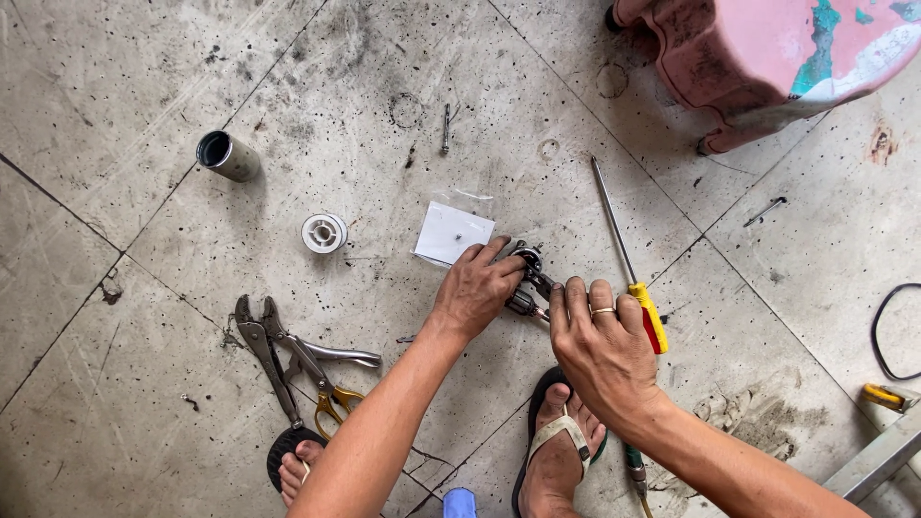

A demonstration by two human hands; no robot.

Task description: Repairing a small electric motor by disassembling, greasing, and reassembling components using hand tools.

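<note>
Floor: scuffed concrete tiles (144,403).
Left hand (475,288): fingers pinching small dark metal part (528,278), centre.
Right hand (600,345): curled, possibly gripping it.
Screwdriver (624,259): 3 o'clock.
Risk: part may slip; grip small.

A single head-worn camera looks almost straight down, at close range, on the concrete floor (144,77), the person's forearms reaching in from the frame's bottom edge.
</note>
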